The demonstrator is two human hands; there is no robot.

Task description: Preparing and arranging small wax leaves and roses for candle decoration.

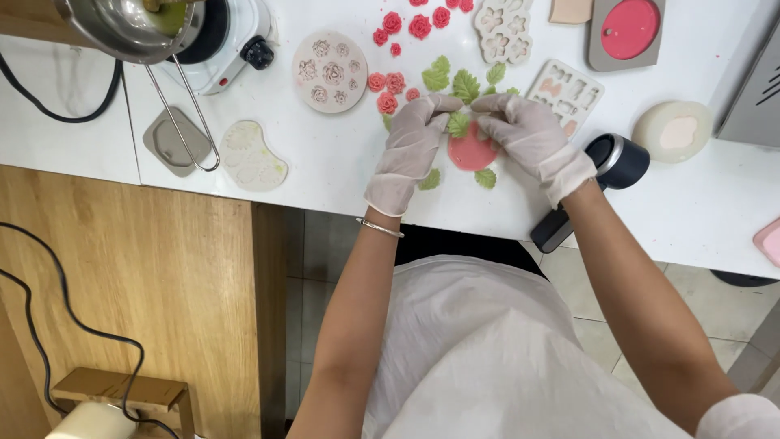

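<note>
- Plainly, from the head view: I see both gloved hands meeting over a round pink disc (471, 153) that lies flat on the white tabletop (341, 162), near its front edge.
- My left hand (410, 150) comes in from the disc's left, fingers curled, thumb and forefinger pinched on a small green leaf (458, 123) at the disc's upper rim.
- My right hand (528, 134) covers the disc's upper right, fingertips closed against the same leaf; whether it grips or only steadies it, I cannot tell.
- To do this well, I judge the leaf wants light pressure at its base only, with the ribbed face kept up and the disc held from sliding.
- The disc is round and has no long axis. The leaf's long axis seems to run outward from the disc's centre, tip away from me, though fingers hide much of it.
- Two more green leaves (485, 178) sit at the disc's lower rim, pointing outward.
- Beyond the disc lie loose leaves (465, 84), then pink roses (387, 83) to their left.
- Well left of the disc is a round flower mould (329, 71); just right of it, a black tool (611, 165).
</note>
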